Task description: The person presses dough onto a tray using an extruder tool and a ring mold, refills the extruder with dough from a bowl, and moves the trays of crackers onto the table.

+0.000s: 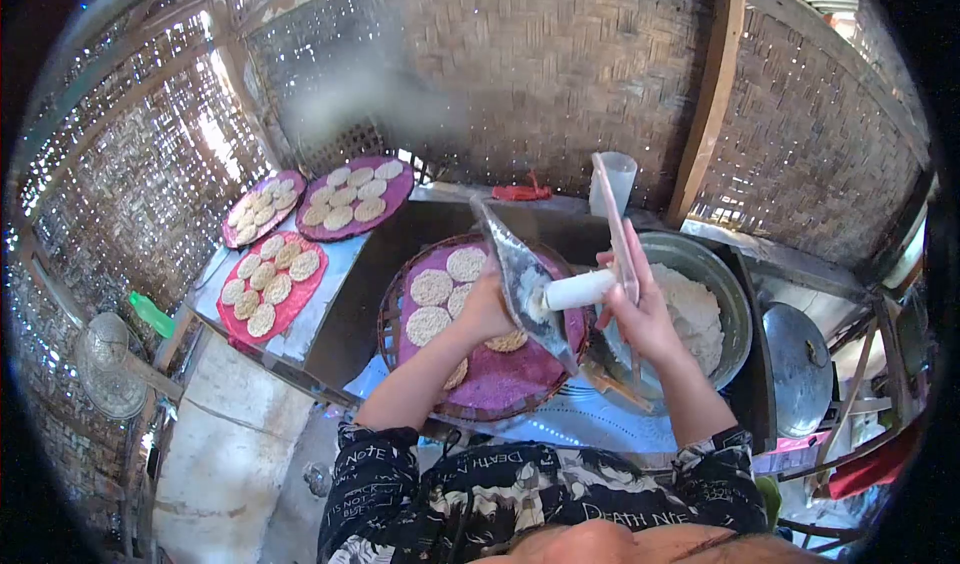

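Observation:
My left hand (487, 309) is closed on a dark, glossy flat board (527, 282), tilted on edge, with whitish residue on its face. Opposite it, my right hand (645, 309) grips a pale flat board (617, 226) with a white cylinder (580, 290) standing out from it. The cylinder's free end meets or nearly meets the residue on the dark board; whether they touch I cannot tell. Below my left hand lies a round woven tray with a purple cloth (500, 384), bearing several pale, rough-textured discs (431, 287). A large metal basin (742, 329) of white doughy mass (690, 309) is beside my right hand.
Pink and purple cloth-covered trays (318, 282) with more discs stand at the left. A translucent plastic container (613, 179) and a red bag (522, 192) sit along the back ledge. At the right leans a round metal lid (797, 369). Woven walls (560, 84) enclose the space.

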`<action>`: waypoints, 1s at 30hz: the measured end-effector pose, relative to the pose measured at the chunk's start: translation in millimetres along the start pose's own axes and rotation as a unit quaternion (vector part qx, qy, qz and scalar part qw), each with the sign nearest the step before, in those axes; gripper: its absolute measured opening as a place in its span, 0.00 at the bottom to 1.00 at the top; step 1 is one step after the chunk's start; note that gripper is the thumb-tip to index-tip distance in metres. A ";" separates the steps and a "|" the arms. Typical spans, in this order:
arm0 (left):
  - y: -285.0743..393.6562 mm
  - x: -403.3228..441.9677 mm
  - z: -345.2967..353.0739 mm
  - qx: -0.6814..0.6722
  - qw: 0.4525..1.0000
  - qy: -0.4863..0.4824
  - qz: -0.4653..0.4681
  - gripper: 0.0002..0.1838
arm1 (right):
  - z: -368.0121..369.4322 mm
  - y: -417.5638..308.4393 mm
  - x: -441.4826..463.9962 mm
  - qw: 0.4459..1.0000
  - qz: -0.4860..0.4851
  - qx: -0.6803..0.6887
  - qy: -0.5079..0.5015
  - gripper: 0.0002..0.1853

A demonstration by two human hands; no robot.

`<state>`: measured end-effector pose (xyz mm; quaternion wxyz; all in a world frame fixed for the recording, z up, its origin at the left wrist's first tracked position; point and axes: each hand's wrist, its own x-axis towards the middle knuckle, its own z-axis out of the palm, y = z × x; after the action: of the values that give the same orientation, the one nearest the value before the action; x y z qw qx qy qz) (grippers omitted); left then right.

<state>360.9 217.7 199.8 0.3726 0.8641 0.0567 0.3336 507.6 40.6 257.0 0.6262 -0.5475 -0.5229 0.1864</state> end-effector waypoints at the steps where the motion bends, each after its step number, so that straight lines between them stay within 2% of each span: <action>1: 1.5 2.3 -6.6 0.082 0.996 0.009 0.035 0.23 | 4.1 -5.0 4.1 0.993 -0.054 -0.106 -0.005 0.41; 2: 1.7 4.0 -11.7 0.163 0.984 0.019 0.070 0.22 | 6.6 -14.9 6.8 0.971 -0.107 -0.211 -0.012 0.41; 3: -0.1 4.2 -14.5 0.192 0.980 -0.013 0.045 0.23 | 9.7 -22.9 7.3 0.936 -0.161 -0.313 -0.020 0.42; 6: 2.2 5.7 -18.3 0.244 0.966 0.010 0.084 0.24 | 23.4 -34.6 9.0 0.905 -0.188 -0.379 -0.038 0.41; 7: 5.1 7.0 -20.1 0.266 0.962 -0.025 0.048 0.25 | 26.6 -32.7 10.1 0.905 -0.184 -0.382 -0.038 0.42; 10: 12.2 6.2 -18.0 0.221 0.975 0.012 0.024 0.25 | 38.0 -25.9 11.8 0.897 -0.173 -0.405 -0.041 0.43; 13: 4.2 7.2 -9.2 0.261 0.965 0.006 0.022 0.25 | 48.3 -5.0 16.7 0.902 -0.144 -0.403 -0.056 0.45; 16: -9.1 8.5 -5.6 0.203 0.978 0.035 0.044 0.26 | 50.5 3.5 27.2 0.917 -0.104 -0.374 -0.092 0.48; 18: -17.5 10.2 -2.9 0.086 0.993 0.063 -0.040 0.26 | 44.5 8.6 43.0 0.930 -0.093 -0.331 -0.132 0.51; 19: -29.1 12.9 0.7 0.031 0.992 0.073 -0.096 0.26 | 39.9 22.8 49.7 0.952 -0.102 -0.264 -0.115 0.48; 20: -39.3 15.6 2.8 -0.026 0.984 0.085 -0.152 0.26 | 27.2 42.4 55.9 0.970 0.041 -0.154 -0.182 0.46; 21: -44.9 23.7 -0.8 0.056 0.988 0.094 -0.114 0.28 | 8.6 63.5 61.4 0.951 0.184 -0.042 -0.245 0.45; 22: -42.4 30.4 -4.1 0.059 0.986 0.099 -0.117 0.29 | -4.9 75.3 63.5 0.895 0.324 0.072 -0.299 0.45; 24: -34.1 46.2 -12.8 0.065 0.985 0.108 -0.121 0.31 | -17.4 80.8 61.8 0.885 0.350 0.100 -0.289 0.47; 25: -43.0 55.0 -27.8 -0.069 0.991 0.022 -0.117 0.33 | -19.4 80.0 62.8 0.881 0.362 0.112 -0.284 0.49; 26: -52.6 63.9 -43.7 -0.202 0.971 -0.064 -0.108 0.34 | -21.9 73.5 62.3 0.881 0.349 0.132 -0.292 0.49; 27: -46.0 77.1 -58.1 -0.438 0.897 -0.034 -0.053 0.36 | -23.8 56.9 61.5 0.881 0.336 0.152 -0.298 0.49; 28: -30.3 88.6 -73.6 -0.644 0.765 -0.003 0.008 0.37 | -25.3 42.6 61.8 0.880 0.321 0.173 -0.304 0.49; 29: -17.5 96.0 -83.7 -0.683 0.729 -0.004 0.043 0.38 | -29.3 34.8 62.9 0.858 0.325 0.207 -0.339 0.44; 30: -9.1 99.8 -88.8 -0.719 0.690 -0.005 0.079 0.38 | -33.5 38.3 64.0 0.841 0.332 0.212 -0.370 0.43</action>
<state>384.2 312.6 291.3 0.8526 0.3342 -0.2709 0.2965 573.9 88.4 257.0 0.3877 -0.4325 -0.4504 0.6781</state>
